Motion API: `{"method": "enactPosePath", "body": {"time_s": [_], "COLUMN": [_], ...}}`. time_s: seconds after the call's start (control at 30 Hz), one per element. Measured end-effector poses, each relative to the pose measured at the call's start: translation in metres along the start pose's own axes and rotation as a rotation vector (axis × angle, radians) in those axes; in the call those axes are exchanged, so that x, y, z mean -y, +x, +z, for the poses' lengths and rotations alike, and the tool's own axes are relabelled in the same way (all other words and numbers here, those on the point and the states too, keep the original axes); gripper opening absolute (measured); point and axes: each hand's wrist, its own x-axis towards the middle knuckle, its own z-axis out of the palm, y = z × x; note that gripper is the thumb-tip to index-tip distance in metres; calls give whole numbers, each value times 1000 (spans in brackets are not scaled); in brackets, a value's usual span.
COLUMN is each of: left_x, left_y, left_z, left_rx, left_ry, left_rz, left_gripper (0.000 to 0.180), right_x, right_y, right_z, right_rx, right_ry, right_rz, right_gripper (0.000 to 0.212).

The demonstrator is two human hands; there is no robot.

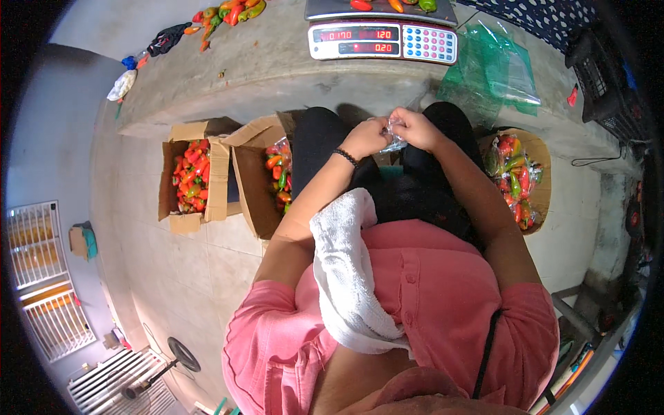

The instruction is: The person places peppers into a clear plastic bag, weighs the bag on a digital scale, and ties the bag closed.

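Note:
Over my lap, my left hand (366, 138) and my right hand (417, 130) meet with fingers pinched together on a transparent plastic bag (395, 144). The crumpled film hangs between my thighs, and what it contains, if anything, cannot be made out. A dark bead bracelet (346, 158) circles my left wrist. Just ahead on the concrete counter stands a digital scale (325, 48) with lit red displays and a keypad. Several peppers, red, orange and green, lie on its platform (330, 10).
Cardboard boxes (218, 176) of loose and bagged peppers (191, 176) stand on the floor to my left. Another box (543, 149) with bagged peppers is at my right. Green plastic bags (477, 72) lie beside the scale. More peppers (232, 10) sit far left; a black crate (600, 83) is far right.

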Motion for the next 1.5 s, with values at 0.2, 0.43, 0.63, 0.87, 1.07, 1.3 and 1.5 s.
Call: {"method": "enactPosePath", "body": {"time_s": [0.2,0.43,0.63,0.87,1.07,1.3,1.5], "left_x": [-4,-6,-8,-12,-11,-4,-1], "left_y": [-1,-3,-4,-7,-5,-5,-4], "left_z": [-2,-1,-2,-5,-4,-1,2], "left_rx": [19,26,48,58,74,128,130], "left_ry": [35,61,113,86,148,208,218], "left_rz": [-20,-43,-25,-16,-12,1,-27], "left_gripper": [34,33,36,36,37,35,38], "right_x": [2,7,5,15,17,17,14], "right_y": [-1,-2,-1,-3,-2,0,3], "right_z": [0,0,1,0,1,3,3], "right_rx": [-10,-15,9,-6,40,90,77], "right_ry": [-18,-26,-74,-146,-219,-267,-310], "right_rz": [-29,-30,-8,-13,78,116,79], "right_gripper": [17,18,17,20,20,21,20]}}
